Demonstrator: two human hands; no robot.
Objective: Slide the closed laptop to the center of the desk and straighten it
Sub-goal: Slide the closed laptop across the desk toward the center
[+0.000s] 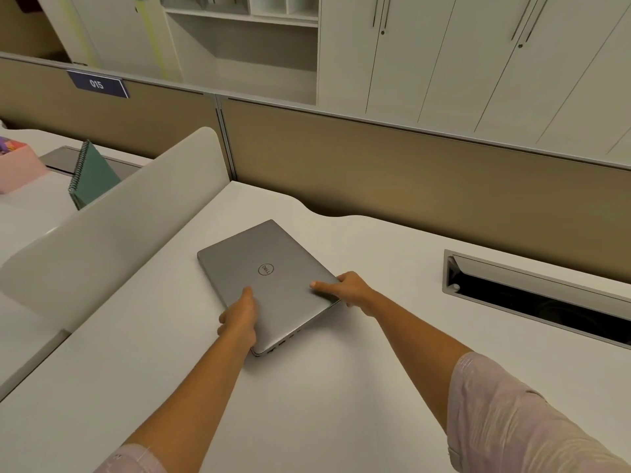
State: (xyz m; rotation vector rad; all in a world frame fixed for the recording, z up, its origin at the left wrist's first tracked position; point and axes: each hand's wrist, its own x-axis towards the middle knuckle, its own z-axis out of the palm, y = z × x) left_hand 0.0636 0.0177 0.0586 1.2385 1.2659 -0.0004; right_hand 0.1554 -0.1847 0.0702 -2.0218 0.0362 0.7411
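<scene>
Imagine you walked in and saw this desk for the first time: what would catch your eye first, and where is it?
First, the closed grey laptop, lying crooked left of the middle of the white desk, with the left hand on its near edge and the right hand gripping its right corner. Next, the open cable slot at the desk's right, and the green notebook on the neighbouring desk, far left.

An open-plan office workstation: a white desk is fenced at the back by a tan fabric partition carrying a numbered plate reading 015, with a curved white divider separating it from the neighbouring desk, where a green spiral notebook leans. A cable tray slot is cut into the desktop. Pale storage cabinets and open shelving line the wall behind.
</scene>
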